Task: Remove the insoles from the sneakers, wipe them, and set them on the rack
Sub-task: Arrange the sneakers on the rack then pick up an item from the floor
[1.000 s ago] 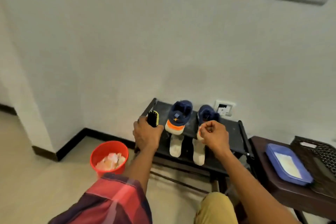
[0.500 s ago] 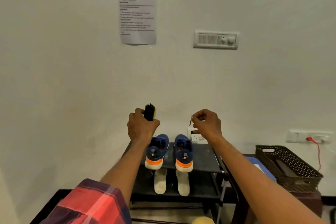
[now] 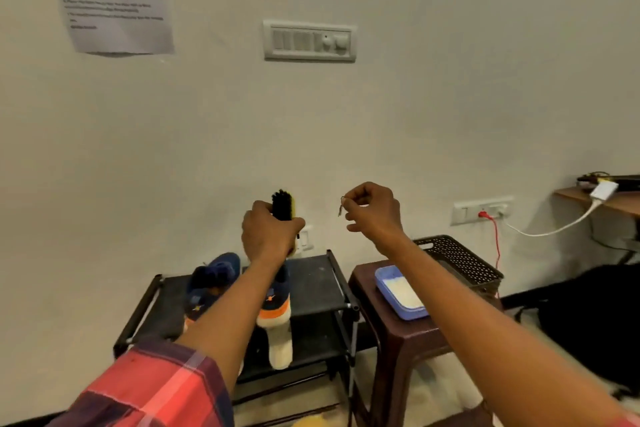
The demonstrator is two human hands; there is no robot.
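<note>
Two navy sneakers with orange and white soles, one (image 3: 213, 282) on the left and one (image 3: 277, 305) on the right, stand on top of the black rack (image 3: 318, 284). A pale insole (image 3: 280, 345) lies on the shelf below; my left forearm hides the other one. My left hand (image 3: 268, 236) is raised above the sneakers, gripping a black-bristled brush (image 3: 282, 204) upright. My right hand (image 3: 372, 211) is lifted to the same height, pinching a tiny dark bit of debris (image 3: 341, 208) between thumb and forefinger.
A dark brown stool (image 3: 398, 333) right of the rack carries a blue tray (image 3: 401, 293) of white stuff and a black perforated basket (image 3: 460, 262). A dark bag (image 3: 588, 315) sits further right. Sockets and a white cable (image 3: 554, 227) run along the wall.
The view has tilted up from the floor and then swung right. Both hands rose from the sneakers to wall height, still holding the brush and the small bit.
</note>
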